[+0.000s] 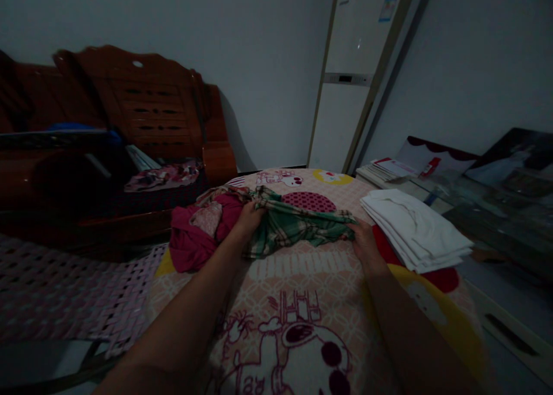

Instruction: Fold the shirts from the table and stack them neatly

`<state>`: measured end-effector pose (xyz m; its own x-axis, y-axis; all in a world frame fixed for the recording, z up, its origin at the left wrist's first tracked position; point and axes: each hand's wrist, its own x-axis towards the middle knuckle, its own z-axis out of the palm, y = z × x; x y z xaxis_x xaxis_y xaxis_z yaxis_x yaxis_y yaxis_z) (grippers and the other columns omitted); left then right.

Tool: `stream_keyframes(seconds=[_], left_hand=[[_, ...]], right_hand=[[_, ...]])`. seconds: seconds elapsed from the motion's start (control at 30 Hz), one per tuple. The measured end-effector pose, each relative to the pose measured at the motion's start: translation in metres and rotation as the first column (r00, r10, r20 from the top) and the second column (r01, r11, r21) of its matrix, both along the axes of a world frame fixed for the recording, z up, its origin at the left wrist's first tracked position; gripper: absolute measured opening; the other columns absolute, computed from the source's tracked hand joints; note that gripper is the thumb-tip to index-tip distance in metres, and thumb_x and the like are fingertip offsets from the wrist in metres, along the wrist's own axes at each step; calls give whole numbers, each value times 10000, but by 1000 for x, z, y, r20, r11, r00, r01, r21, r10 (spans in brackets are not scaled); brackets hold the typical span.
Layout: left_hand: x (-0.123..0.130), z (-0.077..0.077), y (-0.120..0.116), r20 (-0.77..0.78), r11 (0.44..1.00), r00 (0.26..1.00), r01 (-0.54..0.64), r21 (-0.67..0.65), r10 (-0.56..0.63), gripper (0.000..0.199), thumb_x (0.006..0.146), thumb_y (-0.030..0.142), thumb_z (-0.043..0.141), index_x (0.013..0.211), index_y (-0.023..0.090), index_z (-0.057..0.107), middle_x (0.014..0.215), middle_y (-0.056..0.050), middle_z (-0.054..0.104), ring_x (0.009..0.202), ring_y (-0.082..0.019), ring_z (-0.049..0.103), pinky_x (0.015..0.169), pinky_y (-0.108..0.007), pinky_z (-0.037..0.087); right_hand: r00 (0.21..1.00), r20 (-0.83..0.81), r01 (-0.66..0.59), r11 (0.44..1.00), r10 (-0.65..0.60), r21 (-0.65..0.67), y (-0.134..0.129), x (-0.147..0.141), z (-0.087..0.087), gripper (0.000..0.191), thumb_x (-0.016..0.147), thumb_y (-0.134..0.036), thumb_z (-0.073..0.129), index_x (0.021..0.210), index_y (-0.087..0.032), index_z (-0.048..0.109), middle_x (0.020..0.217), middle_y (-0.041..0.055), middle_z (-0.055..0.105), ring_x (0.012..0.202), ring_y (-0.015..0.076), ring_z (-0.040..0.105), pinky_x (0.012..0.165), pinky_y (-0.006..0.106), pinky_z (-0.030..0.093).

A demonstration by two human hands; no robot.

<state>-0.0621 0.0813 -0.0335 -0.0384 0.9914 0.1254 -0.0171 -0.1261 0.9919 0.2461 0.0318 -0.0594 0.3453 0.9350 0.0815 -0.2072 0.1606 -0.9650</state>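
A green plaid cloth garment (298,225) is stretched between my two hands, low over the round table's patterned cover (302,280). My left hand (250,217) is closed on its left part, and my right hand (363,239) grips its right end. What kind of garment it is, I cannot make out. Just left of my left hand lies a crumpled magenta cloth (190,239) with a paler patterned piece on it. A folded stack of white cloth (417,228) rests to the right, beyond my right hand.
A carved wooden bench (147,107) with a patterned cloth (164,176) on its seat stands at the left. Behind the table is a tall white cabinet-like appliance (345,118). At the right, a glass-topped stand (458,199) holds papers (389,169) and a framed picture (514,153).
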Motion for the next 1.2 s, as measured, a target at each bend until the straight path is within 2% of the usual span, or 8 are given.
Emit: stream_keyframes(seconds=[0.17, 0.3, 0.4, 0.53, 0.63, 0.87, 1.07, 1.2], left_hand=[[7, 6, -6, 232, 988, 970, -38, -151, 73, 266, 613, 282, 681, 858, 180, 669, 671, 3, 680, 623, -179, 630, 630, -284, 520], [2, 14, -12, 17, 987, 992, 125, -97, -124, 239, 609, 335, 759, 773, 167, 711, 720, -19, 711, 650, -181, 629, 605, -256, 498], [-5, 14, -14, -272, 950, 913, 310, -30, -306, 268, 542, 329, 833, 738, 175, 737, 734, -22, 715, 697, -199, 638, 620, -238, 477], [-10, 9, -13, -542, 923, 780, 383, 20, -312, 386, 353, 153, 868, 710, 228, 742, 693, 8, 706, 663, -209, 636, 582, -223, 437], [-11, 6, -10, -576, 941, 778, 334, 44, -250, 205, 441, 124, 794, 582, 223, 684, 591, 12, 646, 604, -190, 591, 573, -221, 406], [-6, 3, -1, -240, 985, 970, 6, 171, 36, 194, 566, 158, 635, 751, 184, 686, 786, -16, 701, 800, -211, 612, 733, -260, 479], [6, 10, -9, 155, 999, 987, -37, 6, 35, 340, 613, 187, 602, 946, 182, 667, 810, -4, 705, 774, -193, 646, 700, -267, 517], [9, 13, -12, 156, 997, 988, -2, -71, 13, 289, 615, 204, 621, 898, 173, 668, 756, 0, 693, 714, -179, 641, 635, -244, 504]], right_hand=[[996, 59, 63, 997, -61, -37, -1, -5, 4, 211, 565, -289, 726, 720, -167, 650, 500, -36, 608, 364, 127, 528, 303, 218, 395], [996, 22, 87, 993, -85, -74, -3, -6, 5, 249, 652, -326, 678, 846, -182, 615, 485, -38, 588, 331, 148, 542, 252, 202, 343], [996, -39, 77, 991, -82, -108, -4, -5, 7, 248, 691, -327, 638, 892, -197, 575, 501, -30, 602, 343, 168, 573, 254, 203, 362], [991, -119, 49, 989, -66, -140, -3, -3, 6, 182, 708, -302, 602, 856, -200, 568, 530, -7, 637, 386, 184, 608, 342, 270, 495], [992, -116, 38, 995, -49, -91, -1, -1, 3, 157, 687, -293, 638, 791, -183, 595, 551, 3, 646, 420, 171, 602, 408, 302, 539], [960, 269, -97, 993, 77, 61, 2, -4, -5, 387, 627, -390, 795, 934, -173, 705, 821, 19, 725, 759, 190, 655, 713, 331, 558], [581, 807, -107, 973, -107, 206, 9, -9, -23, 547, 572, -359, 833, 1068, -194, 675, 1172, 147, 671, 1140, 338, 570, 1027, 508, 407], [520, 852, -123, 981, -63, 148, 9, -9, -27, 360, 616, -263, 746, 963, -203, 670, 996, 109, 702, 954, 290, 616, 893, 429, 468]])
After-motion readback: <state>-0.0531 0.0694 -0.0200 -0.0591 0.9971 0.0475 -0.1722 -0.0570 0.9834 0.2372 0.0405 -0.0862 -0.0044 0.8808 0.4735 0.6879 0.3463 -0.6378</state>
